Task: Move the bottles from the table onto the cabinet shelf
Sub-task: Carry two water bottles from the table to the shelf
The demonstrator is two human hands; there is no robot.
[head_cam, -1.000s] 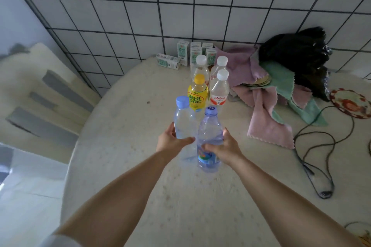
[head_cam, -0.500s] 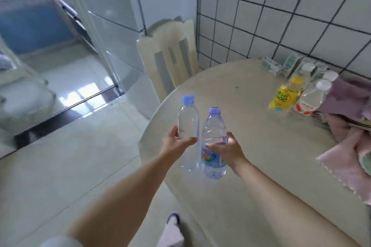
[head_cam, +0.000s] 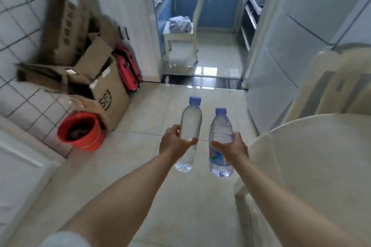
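Observation:
My left hand (head_cam: 173,142) grips a clear unlabelled water bottle (head_cam: 190,124) with a blue cap, held upright over the floor. My right hand (head_cam: 230,146) grips a second clear bottle (head_cam: 220,126) with a blue cap and a coloured label low on its body. The two bottles hang side by side, a little apart, in front of me. The round pale table (head_cam: 321,156) is at my right; only its near edge shows, and the bottles left on it are out of view. No cabinet shelf is visible.
A red bucket (head_cam: 80,130) and open cardboard boxes (head_cam: 100,82) stand by the tiled wall at left, with a red suitcase (head_cam: 128,68) behind. A pale chair (head_cam: 337,86) is at right. Ahead, a doorway leads to a kitchen holding a white stool (head_cam: 180,40).
My view has swung left, away from the table toward the floor and kitchen doorway. Both hands carried their bottles off the table; the bottles are now slightly farther apart.

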